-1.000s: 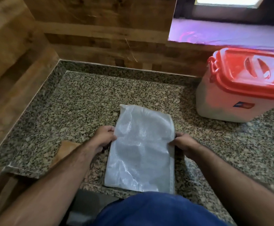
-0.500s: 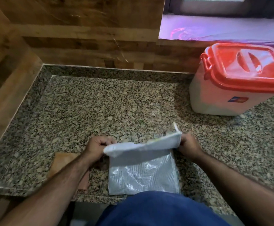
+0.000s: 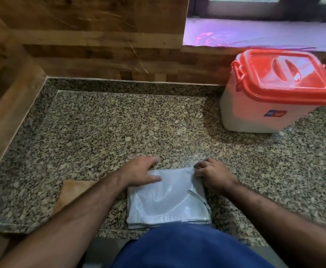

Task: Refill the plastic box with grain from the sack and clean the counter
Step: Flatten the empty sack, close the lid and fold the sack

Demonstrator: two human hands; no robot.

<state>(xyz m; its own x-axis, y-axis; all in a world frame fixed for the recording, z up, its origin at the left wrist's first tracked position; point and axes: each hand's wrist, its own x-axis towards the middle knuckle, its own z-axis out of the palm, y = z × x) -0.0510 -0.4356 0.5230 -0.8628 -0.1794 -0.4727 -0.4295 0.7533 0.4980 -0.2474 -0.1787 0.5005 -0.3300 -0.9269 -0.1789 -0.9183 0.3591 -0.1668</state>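
Observation:
The empty white woven sack (image 3: 168,202) lies folded in half on the speckled granite counter (image 3: 119,128), close to the front edge. My left hand (image 3: 141,172) presses flat on its upper left corner, fingers spread. My right hand (image 3: 213,174) pinches the folded edge at the upper right corner. The white plastic box (image 3: 264,113) with its red lid (image 3: 286,72) clipped on stands at the back right, well away from both hands.
An orange-brown cloth (image 3: 72,192) lies on the counter beside my left forearm. Wood-patterned walls (image 3: 92,39) close the back and left sides. A window sill (image 3: 255,33) runs behind the box. My blue clothing hides the sack's near edge.
The sack lay full length a second ago. Both hands lifted its far end, brought it toward me and laid it down, so the sack is now folded in half.

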